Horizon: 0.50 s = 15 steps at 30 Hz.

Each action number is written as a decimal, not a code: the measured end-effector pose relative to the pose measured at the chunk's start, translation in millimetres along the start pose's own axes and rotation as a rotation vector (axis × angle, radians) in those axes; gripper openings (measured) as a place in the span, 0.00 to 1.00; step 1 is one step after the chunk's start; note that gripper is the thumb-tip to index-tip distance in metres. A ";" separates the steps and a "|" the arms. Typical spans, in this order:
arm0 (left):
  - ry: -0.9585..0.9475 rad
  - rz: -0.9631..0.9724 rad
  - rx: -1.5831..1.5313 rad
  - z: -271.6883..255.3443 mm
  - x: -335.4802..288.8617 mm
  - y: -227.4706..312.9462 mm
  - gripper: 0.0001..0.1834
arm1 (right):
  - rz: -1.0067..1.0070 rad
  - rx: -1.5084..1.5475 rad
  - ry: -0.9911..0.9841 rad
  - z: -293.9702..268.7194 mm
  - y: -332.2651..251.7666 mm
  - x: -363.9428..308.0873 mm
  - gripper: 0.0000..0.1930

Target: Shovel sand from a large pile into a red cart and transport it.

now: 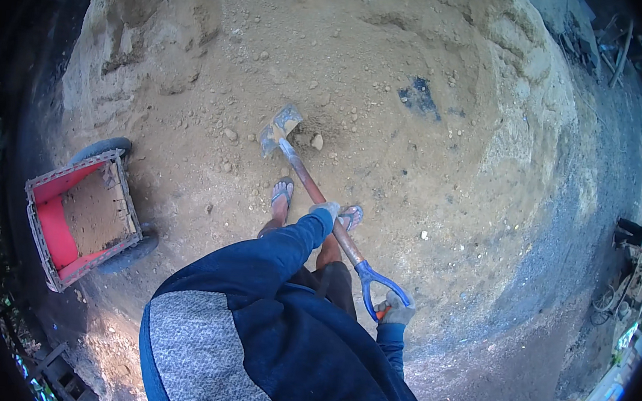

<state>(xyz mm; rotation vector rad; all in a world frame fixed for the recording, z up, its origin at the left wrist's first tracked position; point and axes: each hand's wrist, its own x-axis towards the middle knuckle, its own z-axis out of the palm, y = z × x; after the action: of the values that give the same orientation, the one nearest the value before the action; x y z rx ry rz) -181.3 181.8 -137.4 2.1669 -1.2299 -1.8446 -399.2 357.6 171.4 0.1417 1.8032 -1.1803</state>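
Note:
A shovel (304, 175) slants across the middle of the view, its worn metal blade resting at the loose brown soil ahead of my feet. Some soil clings to the blade. Around the lower part of its wooden shaft, my gloved left hand (327, 208) is closed. My right hand (397, 310), also gloved, grips the blue D-shaped handle at the near end. Beside the blade lies a pale clod (317, 141) of earth.
To my left stands a two-wheeled cart (42, 218) with red inner walls and soil inside. A soil bank (154, 18) rises ahead. My sandalled feet (282, 190) straddle the shaft. Assorted objects (635, 282) lie at the far right, and a dark patch (420, 97) marks the slope.

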 end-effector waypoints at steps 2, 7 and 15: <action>0.093 0.102 -0.002 -20.4 -41.9 49.8 0.13 | 0.024 0.136 -0.018 0.6 28.7 15.5 0.04; 0.254 -0.178 -0.458 -127.2 -28.7 160.0 0.14 | 0.039 0.319 -0.228 108.0 -1.1 10.7 0.06; -0.238 0.134 0.901 39.3 -29.0 67.2 0.18 | 0.244 0.284 0.059 -52.5 11.2 -18.6 0.07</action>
<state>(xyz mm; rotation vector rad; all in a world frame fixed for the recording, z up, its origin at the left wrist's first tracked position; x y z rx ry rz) -249.6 170.1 -91.5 2.1006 -2.5735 -1.7059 -416.5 410.6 182.8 0.5505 1.6063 -1.2578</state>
